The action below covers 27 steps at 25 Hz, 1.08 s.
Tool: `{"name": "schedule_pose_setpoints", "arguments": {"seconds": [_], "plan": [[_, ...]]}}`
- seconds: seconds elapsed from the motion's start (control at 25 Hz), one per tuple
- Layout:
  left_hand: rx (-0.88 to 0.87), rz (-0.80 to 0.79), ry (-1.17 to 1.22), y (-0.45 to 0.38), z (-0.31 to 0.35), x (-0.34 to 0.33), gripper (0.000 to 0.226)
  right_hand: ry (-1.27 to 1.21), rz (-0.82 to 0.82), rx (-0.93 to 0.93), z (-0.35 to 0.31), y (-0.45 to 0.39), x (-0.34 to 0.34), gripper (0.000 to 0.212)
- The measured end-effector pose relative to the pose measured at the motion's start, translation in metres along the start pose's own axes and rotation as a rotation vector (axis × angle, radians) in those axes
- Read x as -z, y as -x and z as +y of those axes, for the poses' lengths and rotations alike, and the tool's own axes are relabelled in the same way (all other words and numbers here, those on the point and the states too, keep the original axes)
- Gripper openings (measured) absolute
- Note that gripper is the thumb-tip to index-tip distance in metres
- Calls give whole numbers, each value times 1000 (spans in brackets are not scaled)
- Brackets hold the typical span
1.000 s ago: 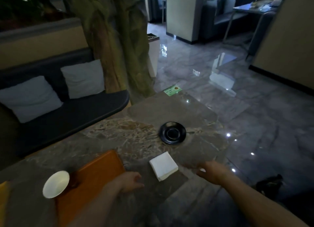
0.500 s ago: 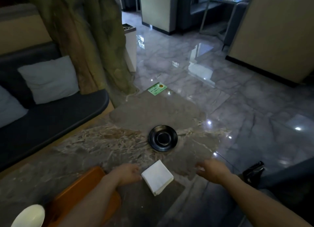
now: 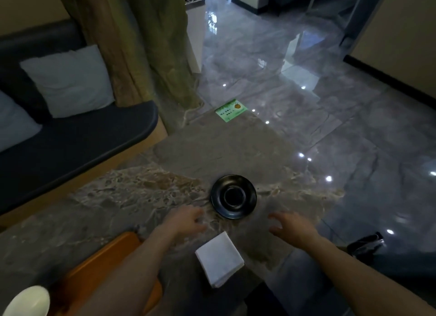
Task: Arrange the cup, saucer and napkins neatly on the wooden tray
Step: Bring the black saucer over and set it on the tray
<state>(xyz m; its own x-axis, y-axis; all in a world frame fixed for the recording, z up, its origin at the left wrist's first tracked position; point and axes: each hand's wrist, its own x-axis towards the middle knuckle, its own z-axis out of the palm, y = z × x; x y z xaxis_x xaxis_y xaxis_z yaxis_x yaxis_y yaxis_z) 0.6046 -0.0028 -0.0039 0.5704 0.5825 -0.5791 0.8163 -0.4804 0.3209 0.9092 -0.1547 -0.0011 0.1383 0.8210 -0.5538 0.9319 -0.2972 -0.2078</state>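
A black saucer [image 3: 233,196] lies on the marble table [image 3: 200,155]. My left hand [image 3: 186,221] hovers just left of and below it, fingers apart, holding nothing. My right hand [image 3: 291,227] is to the saucer's lower right, also spread and empty. A stack of white napkins [image 3: 219,257] lies between my forearms, nearer to me. The orange wooden tray [image 3: 99,268] sits at the lower left, partly hidden by my left arm. A white cup [image 3: 26,301] shows at the bottom left corner, cut off by the frame edge.
A green card [image 3: 231,110] lies at the table's far corner. A dark bench with pale cushions [image 3: 68,79] runs along the left, beside a tree-trunk column [image 3: 141,44]. Glossy floor lies to the right of the table edge, with a dark object [image 3: 365,245] on it.
Both hands have moved forward past the napkins toward the saucer. The view has tilted down and shifted, so the cup and tray sit lower in the frame.
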Motion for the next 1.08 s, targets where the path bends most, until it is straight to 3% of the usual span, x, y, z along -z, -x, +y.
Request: {"name": "schedule_pose_setpoints", "arguments": {"seconds": [0.2,0.4,0.8,1.08], "plan": [[142,71,84,-23,9,-7,68,48,67,84,10,-47,15,59],[228,158,158,-43,14,-21,76,108,113,177,16,-83,26,76],[314,214,246,-49,25,-53,117,120,-15,204,2,-121,18,127],[391,244,228,-56,42,-63,127,71,-93,187,10,-131,16,133]]}}
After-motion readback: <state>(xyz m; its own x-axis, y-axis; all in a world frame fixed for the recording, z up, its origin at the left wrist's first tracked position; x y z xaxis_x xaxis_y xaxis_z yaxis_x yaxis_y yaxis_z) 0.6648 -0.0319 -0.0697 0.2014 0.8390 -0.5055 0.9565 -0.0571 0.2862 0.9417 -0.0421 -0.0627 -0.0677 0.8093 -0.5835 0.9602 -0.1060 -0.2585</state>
